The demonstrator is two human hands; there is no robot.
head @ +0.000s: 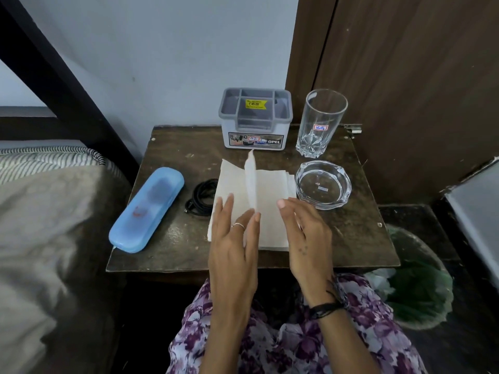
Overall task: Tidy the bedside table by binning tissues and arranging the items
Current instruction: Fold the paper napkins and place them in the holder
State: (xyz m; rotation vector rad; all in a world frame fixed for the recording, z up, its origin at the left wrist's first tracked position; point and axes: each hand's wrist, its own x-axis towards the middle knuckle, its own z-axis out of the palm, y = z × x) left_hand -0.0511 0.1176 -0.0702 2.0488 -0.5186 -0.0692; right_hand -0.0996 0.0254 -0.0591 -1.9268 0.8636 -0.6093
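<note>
My left hand (234, 238) covers the near part of the tissues (270, 190), which hide part of the black cable (201, 197). The table (172, 238) hides part of the green bin (421, 287). The organiser (255, 118) label's small print is unreadable.

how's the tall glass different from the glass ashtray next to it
The tall glass stands upright and narrow at the table's back right; the glass ashtray sits low and wide in front of it. The tall glass carries a handwritten sticker on its side; the ashtray has notches in its rim. Both are clear glass and look empty.
</note>
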